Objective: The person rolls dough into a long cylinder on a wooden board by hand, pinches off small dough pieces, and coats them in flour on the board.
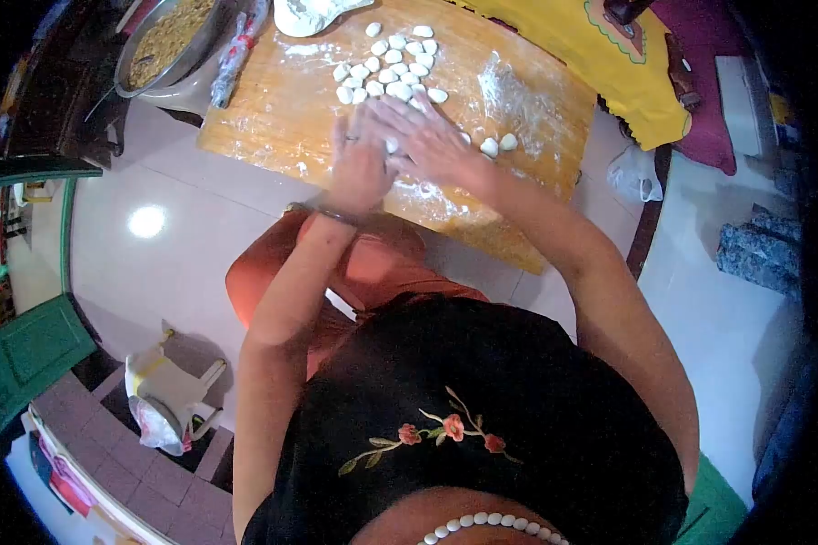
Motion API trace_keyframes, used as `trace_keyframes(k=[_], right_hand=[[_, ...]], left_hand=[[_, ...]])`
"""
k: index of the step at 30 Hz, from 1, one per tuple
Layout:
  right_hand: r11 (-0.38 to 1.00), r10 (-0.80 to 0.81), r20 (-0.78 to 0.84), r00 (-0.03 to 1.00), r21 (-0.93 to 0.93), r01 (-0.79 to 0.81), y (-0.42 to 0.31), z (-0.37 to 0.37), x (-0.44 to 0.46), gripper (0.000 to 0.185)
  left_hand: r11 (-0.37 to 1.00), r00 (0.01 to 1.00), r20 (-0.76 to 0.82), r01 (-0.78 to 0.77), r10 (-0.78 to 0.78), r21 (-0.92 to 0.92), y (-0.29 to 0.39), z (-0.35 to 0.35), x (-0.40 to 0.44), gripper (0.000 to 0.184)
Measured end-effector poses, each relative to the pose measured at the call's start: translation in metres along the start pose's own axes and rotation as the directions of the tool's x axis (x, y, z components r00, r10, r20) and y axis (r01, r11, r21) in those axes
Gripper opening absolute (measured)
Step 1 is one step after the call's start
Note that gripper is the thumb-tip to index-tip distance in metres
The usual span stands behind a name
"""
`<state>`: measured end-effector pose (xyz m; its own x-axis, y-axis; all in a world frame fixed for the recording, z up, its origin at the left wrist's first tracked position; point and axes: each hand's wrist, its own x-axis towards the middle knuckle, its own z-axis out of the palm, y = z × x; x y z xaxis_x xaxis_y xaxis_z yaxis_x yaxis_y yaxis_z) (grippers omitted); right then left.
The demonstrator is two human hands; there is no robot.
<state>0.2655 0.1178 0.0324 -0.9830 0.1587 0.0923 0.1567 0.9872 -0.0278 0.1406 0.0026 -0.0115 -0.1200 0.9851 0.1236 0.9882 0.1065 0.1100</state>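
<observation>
A cluster of small white dough pieces (394, 56) lies on a floured wooden board (273, 109). My left hand (364, 163) is over the board's near part, its fingers stretched away from me and somewhat blurred. Beside it, my right hand (432, 141) reaches in from the right, palm down, with fingers extended toward the left hand and the cluster's near edge. A dough piece (391, 145) shows between the two hands; I cannot tell whether either touches it. To the right of my right hand sit a few more dough pieces, including a rounded lump (490, 147).
A metal bowl of chopped filling (174, 41) stands beyond the board's left side, near a rolled plastic bag (236, 59). A white flour container (309, 14) rests at the far edge. Yellow cloth (573, 36) lies at the far right; a small stool (168, 381) stands on the floor.
</observation>
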Motion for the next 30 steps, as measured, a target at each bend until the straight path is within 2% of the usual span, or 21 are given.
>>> trace_keyframes(k=[3, 4, 7, 8, 9, 11, 12, 13, 15, 16, 19, 20, 23, 24, 25, 27, 29, 30], right_hand=[[0.993, 0.054, 0.104, 0.993, -0.11, -0.042, 0.022, 0.007, 0.043, 0.063], [0.996, 0.026, -0.034, 0.999, -0.086, -0.029, 0.036, 0.013, 0.049, 0.062], [0.994, 0.106, -0.037, 0.994, 0.009, -0.106, 0.067, 0.007, 0.016, 0.065], [0.987, 0.149, 0.023, 0.989, 0.052, -0.15, 0.074, 0.008, -0.005, 0.067], [0.976, 0.188, 0.079, 0.979, 0.094, -0.195, 0.078, 0.012, -0.031, 0.07], [0.957, 0.243, 0.146, 0.959, 0.126, -0.262, 0.061, 0.009, -0.052, 0.073], [0.951, 0.262, 0.161, 0.951, 0.123, -0.283, 0.044, 0.004, -0.063, 0.075], [0.945, 0.282, 0.176, 0.943, 0.119, -0.304, 0.029, 0.001, -0.071, 0.076], [0.966, 0.259, 0.087, 0.962, 0.001, -0.26, 0.003, -0.005, -0.049, 0.07], [0.973, 0.229, 0.045, 0.972, -0.054, -0.227, -0.002, 0.0, -0.035, 0.069], [0.988, 0.112, 0.005, 0.994, -0.111, -0.111, 0.001, 0.008, 0.018, 0.065], [0.991, 0.072, 0.007, 0.997, -0.117, -0.071, 0.013, 0.011, 0.031, 0.064], [0.96, 0.151, 0.022, 0.988, -0.243, -0.142, 0.053, 0.026, 0.047, 0.063], [0.977, 0.147, -0.062, 0.987, -0.145, -0.155, 0.063, 0.027, 0.034, 0.061], [0.977, 0.172, -0.054, 0.984, -0.121, -0.177, 0.07, 0.027, 0.021, 0.061], [0.973, 0.219, -0.029, 0.975, -0.071, -0.22, 0.071, 0.026, -0.008, 0.061], [0.963, 0.266, 0.022, 0.964, 0.029, -0.267, 0.043, 0.016, -0.032, 0.062], [0.952, 0.292, 0.05, 0.955, 0.081, -0.296, 0.032, 0.013, -0.041, 0.063]], left_hand=[[0.988, 0.988, -0.011, 0.152, -0.153, -0.035, -0.023, -0.031, 0.008, 0.066], [0.99, 0.985, -0.107, 0.136, -0.139, -0.033, -0.029, -0.03, 0.011, 0.069], [0.964, 0.966, -0.089, 0.23, -0.243, -0.135, -0.025, -0.013, 0.039, 0.069], [0.983, 0.979, -0.098, 0.174, -0.179, -0.061, -0.022, 0.002, 0.047, 0.067], [0.984, 0.989, -0.047, 0.135, -0.141, -0.114, -0.012, -0.001, 0.049, 0.067], [0.998, 0.998, 0.04, -0.037, 0.039, -0.048, 0.007, -0.016, 0.042, 0.068], [0.983, 0.983, -0.1, -0.163, 0.155, -0.083, 0.011, -0.011, 0.033, 0.066], [0.983, 0.984, -0.024, -0.176, 0.175, -0.053, 0.013, -0.014, 0.028, 0.069], [0.978, 0.969, 0.135, -0.21, 0.207, 0.005, 0.013, -0.023, 0.021, 0.074], [0.986, 0.986, -0.009, -0.164, 0.165, 0.032, 0.004, -0.018, 0.019, 0.074], [0.977, 0.997, -0.012, 0.078, -0.077, 0.198, -0.02, -0.029, 0.02, 0.073], [0.949, 0.994, 0.051, 0.078, -0.098, 0.306, -0.027, -0.038, 0.025, 0.072], [0.971, 0.97, -0.049, 0.234, -0.236, -0.039, -0.046, -0.013, 0.045, 0.069], [0.965, 0.965, 0.003, 0.261, -0.261, -0.017, -0.037, -0.015, 0.054, 0.067], [0.97, 0.971, -0.068, 0.224, -0.231, -0.098, -0.027, -0.008, 0.059, 0.068], [0.997, 0.995, -0.06, 0.072, -0.073, -0.026, -0.004, -0.01, 0.058, 0.069], [0.994, 0.996, -0.086, -0.003, -0.006, -0.105, 0.015, -0.001, 0.043, 0.07], [0.995, 0.999, -0.051, -0.01, 0.006, -0.094, 0.021, -0.006, 0.03, 0.07]])
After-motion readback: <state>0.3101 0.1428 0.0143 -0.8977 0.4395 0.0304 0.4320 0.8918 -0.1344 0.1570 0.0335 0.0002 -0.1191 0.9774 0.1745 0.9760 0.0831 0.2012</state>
